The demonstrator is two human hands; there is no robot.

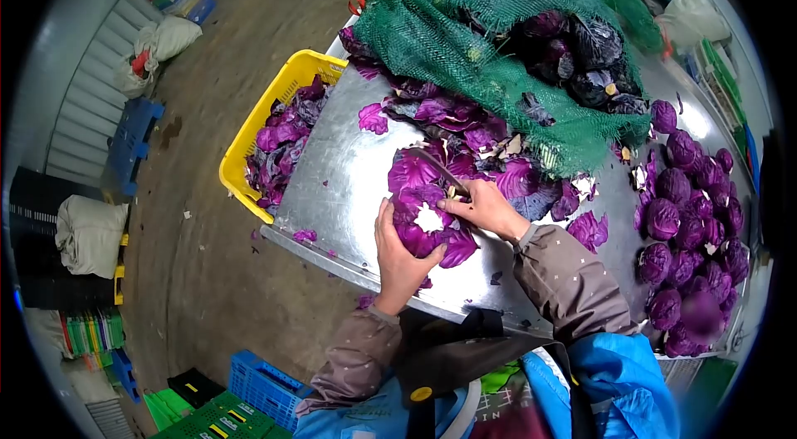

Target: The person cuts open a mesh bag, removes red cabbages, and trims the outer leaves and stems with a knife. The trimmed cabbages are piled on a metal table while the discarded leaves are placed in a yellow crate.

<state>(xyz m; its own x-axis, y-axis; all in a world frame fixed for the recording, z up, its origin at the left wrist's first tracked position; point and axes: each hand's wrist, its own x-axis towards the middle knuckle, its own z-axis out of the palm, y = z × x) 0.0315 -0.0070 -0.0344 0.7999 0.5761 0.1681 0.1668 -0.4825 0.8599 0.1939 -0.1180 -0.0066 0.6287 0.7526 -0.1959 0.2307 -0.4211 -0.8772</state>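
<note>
A red cabbage (408,215) with its pale cut stem facing up rests at the near side of the metal table (349,156). My left hand (402,258) is wrapped round its lower left side, thumb on the near edge. In my right hand (486,208) is a knife (440,171), its dark blade pointing up and left above the cabbage; the right thumb touches the cabbage top near the stem. Loose purple leaves (519,179) lie beyond and beside both hands.
Behind the leaves lies a green mesh sack (448,3) with dark cabbages (594,44) in its opening. Several trimmed cabbages (689,231) are piled at the right. A yellow crate (237,165) of leaves stands off the table's left edge. Blue crates (266,385) are at the lower left.
</note>
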